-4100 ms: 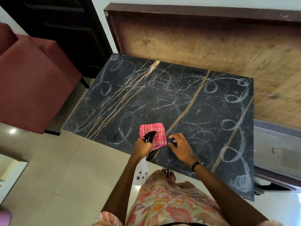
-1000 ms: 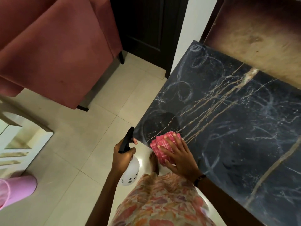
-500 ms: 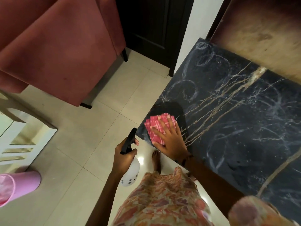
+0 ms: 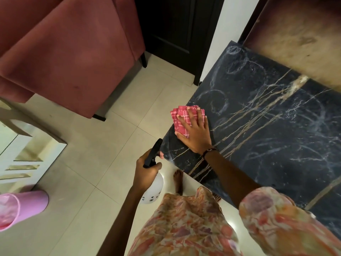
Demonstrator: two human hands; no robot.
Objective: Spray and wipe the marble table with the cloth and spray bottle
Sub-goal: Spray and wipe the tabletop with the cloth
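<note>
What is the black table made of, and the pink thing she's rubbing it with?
Marble table: looks like polished stone, black with gold and white veins. Cloth: looks like woven fabric, pink with a white check, folded in layers under the right hand.

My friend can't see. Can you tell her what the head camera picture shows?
A person's right hand presses a pink cloth flat on the left edge of a dark marble table. The left hand holds a spray bottle over the tiled floor, beside a red chair.
</note>
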